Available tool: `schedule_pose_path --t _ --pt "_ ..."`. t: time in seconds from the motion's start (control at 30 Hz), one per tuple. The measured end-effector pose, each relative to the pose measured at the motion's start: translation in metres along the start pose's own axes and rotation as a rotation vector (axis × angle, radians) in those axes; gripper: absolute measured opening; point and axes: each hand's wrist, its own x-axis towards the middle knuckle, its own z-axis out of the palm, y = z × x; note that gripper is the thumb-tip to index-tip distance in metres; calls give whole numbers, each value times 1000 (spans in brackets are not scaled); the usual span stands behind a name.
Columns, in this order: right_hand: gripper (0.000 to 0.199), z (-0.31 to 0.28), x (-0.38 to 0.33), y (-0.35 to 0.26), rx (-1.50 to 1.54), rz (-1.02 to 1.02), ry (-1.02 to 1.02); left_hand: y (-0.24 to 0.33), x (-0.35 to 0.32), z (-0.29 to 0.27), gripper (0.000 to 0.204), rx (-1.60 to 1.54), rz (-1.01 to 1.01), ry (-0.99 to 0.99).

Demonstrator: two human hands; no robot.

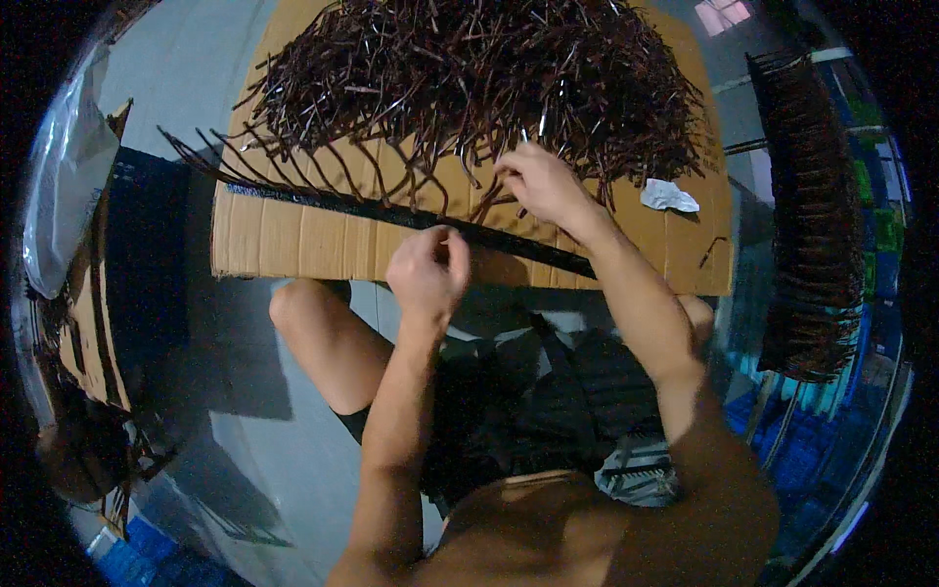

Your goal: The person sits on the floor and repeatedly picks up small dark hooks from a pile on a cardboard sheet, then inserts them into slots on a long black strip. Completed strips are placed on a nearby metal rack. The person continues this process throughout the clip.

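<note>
A long black strip [323,201] lies slantwise across the near part of a cardboard sheet [284,245]. Dark brown, curved, twig-like strands [337,166] stand up in a row along its left half. My left hand [428,274] is closed at the strip's near edge, around its middle; whatever its fingers hold is hidden. Farther right, my right hand [550,191] is over the near side of a big heap of loose brown strands [469,78]. Its fingers are pinched together, with strands close beside the fingertips; I cannot make out what is between them.
A crumpled white paper scrap [670,196] and a small bent dark piece [712,251] lie on the cardboard's right side. Beyond it at right hangs a dense dark-brown fringed bundle [812,215]. Clear plastic [68,196] stands at far left. My bent knee [308,308] is below the near edge.
</note>
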Motion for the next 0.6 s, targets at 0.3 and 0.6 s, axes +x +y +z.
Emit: schedule_pose_path --t 0.3,0.6 --pt "21 19 -1 -39 283 151 -177 -11 -6 14 13 -11 2 -59" --pt "36 1 -14 -40 628 567 76 -16 0 2 12 -64 -143 55"
